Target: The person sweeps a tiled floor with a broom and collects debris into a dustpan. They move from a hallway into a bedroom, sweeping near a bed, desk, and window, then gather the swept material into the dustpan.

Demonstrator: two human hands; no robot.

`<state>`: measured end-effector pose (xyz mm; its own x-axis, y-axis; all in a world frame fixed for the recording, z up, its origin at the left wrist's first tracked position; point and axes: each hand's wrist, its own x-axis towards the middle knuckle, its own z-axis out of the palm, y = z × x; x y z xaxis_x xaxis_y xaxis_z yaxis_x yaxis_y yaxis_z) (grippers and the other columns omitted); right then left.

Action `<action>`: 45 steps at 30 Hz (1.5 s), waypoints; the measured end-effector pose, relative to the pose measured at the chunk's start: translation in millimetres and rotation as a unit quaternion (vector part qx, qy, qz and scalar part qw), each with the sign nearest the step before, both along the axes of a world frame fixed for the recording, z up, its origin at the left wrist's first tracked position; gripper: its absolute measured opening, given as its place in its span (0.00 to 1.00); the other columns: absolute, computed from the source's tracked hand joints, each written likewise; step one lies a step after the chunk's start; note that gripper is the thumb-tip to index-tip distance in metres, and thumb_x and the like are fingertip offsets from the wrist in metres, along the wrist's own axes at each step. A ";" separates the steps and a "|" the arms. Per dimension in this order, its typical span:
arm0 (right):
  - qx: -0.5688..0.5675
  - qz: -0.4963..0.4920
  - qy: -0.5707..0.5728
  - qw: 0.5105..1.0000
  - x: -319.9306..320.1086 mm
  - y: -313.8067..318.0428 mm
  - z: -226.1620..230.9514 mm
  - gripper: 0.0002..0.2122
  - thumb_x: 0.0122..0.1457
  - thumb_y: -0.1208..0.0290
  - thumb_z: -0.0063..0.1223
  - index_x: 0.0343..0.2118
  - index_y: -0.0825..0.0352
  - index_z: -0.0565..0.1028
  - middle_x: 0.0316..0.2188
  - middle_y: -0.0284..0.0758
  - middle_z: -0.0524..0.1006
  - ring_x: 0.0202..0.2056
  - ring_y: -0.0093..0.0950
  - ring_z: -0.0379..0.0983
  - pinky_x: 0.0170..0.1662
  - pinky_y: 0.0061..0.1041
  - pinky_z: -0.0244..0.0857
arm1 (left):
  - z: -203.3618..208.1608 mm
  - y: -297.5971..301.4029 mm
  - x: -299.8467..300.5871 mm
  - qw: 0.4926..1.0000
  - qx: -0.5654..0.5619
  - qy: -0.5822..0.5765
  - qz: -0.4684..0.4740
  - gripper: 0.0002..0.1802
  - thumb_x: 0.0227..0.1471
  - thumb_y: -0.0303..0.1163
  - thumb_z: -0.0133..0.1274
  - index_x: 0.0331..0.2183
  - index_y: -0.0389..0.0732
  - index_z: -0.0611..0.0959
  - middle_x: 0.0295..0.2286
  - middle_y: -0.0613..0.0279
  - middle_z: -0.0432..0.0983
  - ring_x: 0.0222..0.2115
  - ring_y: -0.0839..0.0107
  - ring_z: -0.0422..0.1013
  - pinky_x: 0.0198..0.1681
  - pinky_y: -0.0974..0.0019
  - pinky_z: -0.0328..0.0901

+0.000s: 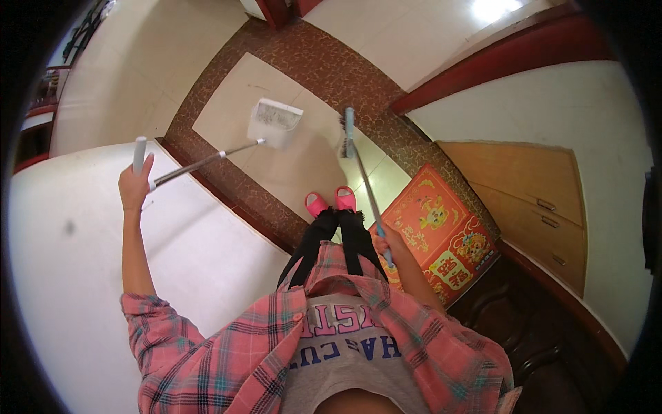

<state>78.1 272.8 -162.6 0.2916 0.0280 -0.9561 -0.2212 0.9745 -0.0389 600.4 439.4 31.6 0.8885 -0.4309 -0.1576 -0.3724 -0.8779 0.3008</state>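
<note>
your left hand (134,185) grasps the dustpan (274,125) by its pole (196,165); your right hand (392,243) clasps the broom (349,130), seemingly turned so its bristles (343,125) face left, toward the dustpan.

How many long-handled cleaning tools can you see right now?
2. The white dustpan is ahead, its handle in your left hand; the blue-headed brush is to its right, held in your right hand. No others show.
</note>
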 end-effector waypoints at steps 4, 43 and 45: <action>-0.005 -0.037 0.116 0.993 -44.6 13.1 20.1 0.15 0.54 0.54 0.34 0.21 0.62 0.59 0.06 0.26 0.52 0.06 0.18 0.47 0.09 0.17 0.43 | 3.6 37.1 -8.8 0.995 -0.036 0.034 0.084 0.26 0.39 0.51 0.51 0.09 0.39 0.68 0.07 0.69 0.58 0.09 0.81 0.53 0.12 0.74 0.48; -0.118 0.120 0.080 0.983 49.1 -26.0 -58.5 0.20 0.53 0.52 0.33 0.15 0.65 0.61 0.06 0.36 0.62 0.06 0.26 0.57 0.09 0.25 0.51 | 4.3 58.3 -62.7 0.910 -0.284 0.237 0.188 0.19 0.48 0.47 0.42 0.18 0.41 0.66 0.09 0.76 0.51 0.08 0.87 0.47 0.09 0.80 0.42; -0.195 0.187 0.136 0.953 40.3 -21.7 -43.6 0.19 0.52 0.54 0.36 0.14 0.65 0.63 0.06 0.36 0.63 0.07 0.28 0.60 0.10 0.28 0.53 | 0.9 63.4 -59.9 0.917 -0.275 0.234 0.169 0.19 0.48 0.47 0.42 0.19 0.41 0.66 0.09 0.76 0.52 0.08 0.87 0.48 0.09 0.80 0.43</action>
